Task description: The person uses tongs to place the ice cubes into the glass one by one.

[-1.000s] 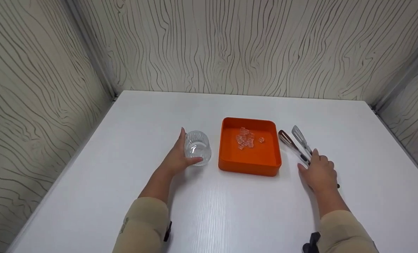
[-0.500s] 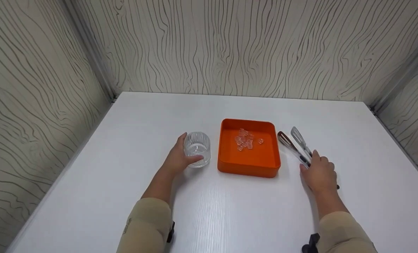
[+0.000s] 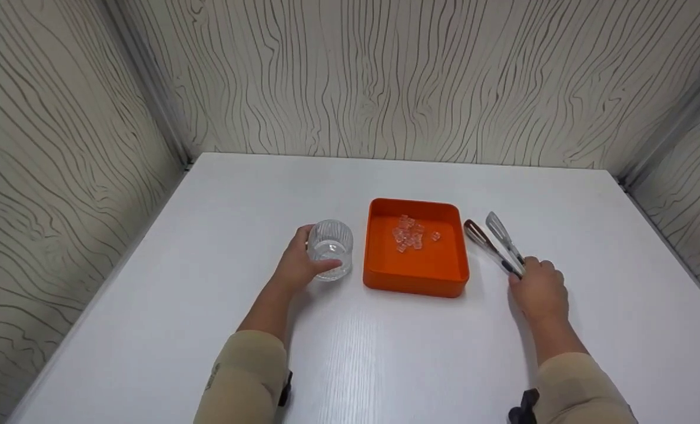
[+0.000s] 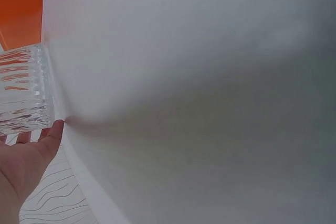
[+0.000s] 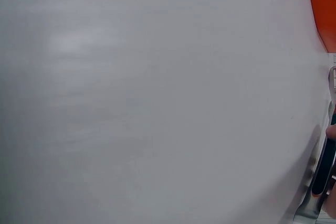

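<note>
Ribbed glass (image 3: 331,242): likely fragile, slick, best held round the sides; left fingers (image 3: 301,235) grasping it. Tongs (image 5: 323,167): probably light, springy; right fingers (image 3: 546,268) grasping.

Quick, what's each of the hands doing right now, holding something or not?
Left hand: holding the clear glass.
Right hand: holding the tongs.

White table (image 3: 408,347), faint grain, far edge up by the back wall (image 3: 379,76). Back wall, left wall (image 3: 49,171) and right wall (image 3: 694,203) all pale with dark wavy wood-grain lines. Grey strips (image 3: 148,82) down both corners. Soft light, pale glare streak on near tabletop.
</note>
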Available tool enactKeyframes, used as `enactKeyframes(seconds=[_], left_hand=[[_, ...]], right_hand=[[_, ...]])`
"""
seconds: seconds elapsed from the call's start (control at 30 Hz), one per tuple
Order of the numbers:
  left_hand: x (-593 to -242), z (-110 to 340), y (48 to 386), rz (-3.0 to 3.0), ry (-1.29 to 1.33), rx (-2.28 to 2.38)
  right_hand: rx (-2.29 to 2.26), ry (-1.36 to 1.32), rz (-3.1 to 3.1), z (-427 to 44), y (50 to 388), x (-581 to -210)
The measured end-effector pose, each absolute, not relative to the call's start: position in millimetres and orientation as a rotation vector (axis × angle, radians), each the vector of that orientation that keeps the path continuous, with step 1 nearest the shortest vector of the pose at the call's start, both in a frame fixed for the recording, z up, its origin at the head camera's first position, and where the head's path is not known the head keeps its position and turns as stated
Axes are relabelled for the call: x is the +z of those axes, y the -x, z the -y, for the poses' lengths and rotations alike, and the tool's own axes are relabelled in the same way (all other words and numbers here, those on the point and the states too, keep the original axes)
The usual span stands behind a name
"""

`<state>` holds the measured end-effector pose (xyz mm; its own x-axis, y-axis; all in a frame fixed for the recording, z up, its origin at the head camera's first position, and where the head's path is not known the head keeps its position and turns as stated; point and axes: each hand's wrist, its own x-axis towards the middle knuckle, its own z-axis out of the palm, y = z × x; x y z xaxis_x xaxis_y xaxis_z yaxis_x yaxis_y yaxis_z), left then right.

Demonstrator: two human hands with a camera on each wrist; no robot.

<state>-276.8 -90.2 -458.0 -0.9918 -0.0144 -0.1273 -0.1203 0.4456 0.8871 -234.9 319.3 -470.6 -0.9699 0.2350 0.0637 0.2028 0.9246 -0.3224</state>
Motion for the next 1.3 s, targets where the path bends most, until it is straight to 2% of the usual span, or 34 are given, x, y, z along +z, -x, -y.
enactKeyframes(seconds=[0.83,1.3], left_hand=[[-456,80,279,-2.677,0.144,1.502],[-459,84,271,-2.74,0.101,1.548]], right_hand=[[0.572,0.473,3.025,-326,232,-454],[0.552,0.399,2.934,-335,229,-453]])
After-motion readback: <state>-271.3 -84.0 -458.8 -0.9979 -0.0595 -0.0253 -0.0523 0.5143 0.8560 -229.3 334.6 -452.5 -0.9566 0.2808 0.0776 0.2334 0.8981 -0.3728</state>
